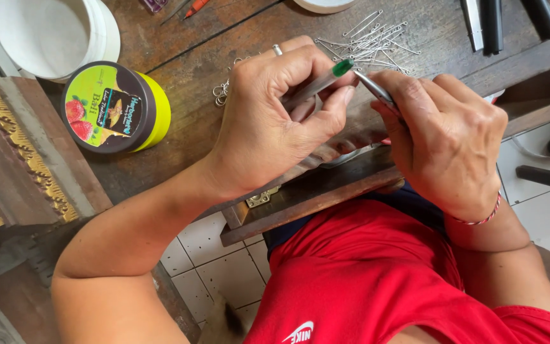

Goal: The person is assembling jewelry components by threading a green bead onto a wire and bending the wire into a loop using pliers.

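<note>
Two hands meet over the near edge of the dark wooden bench (179,57), held close together, likely so fine work stays steady and in view. Left hand (275,121): fingers curled tight round a slim grey tool with a green tip (326,78), thumb braced along it. Right hand (447,140): closed round a thin silvery metal tool (377,91) whose tip meets the green tip; whether a small piece sits between the tips cannot be told. Loose pile of thin silver wire pins (377,41) lies on the bench just beyond the green tip, within easy reach. Round tub with a green-and-brown lid (114,108) stands well left of the pins; white round container (52,35) beyond it.
</note>
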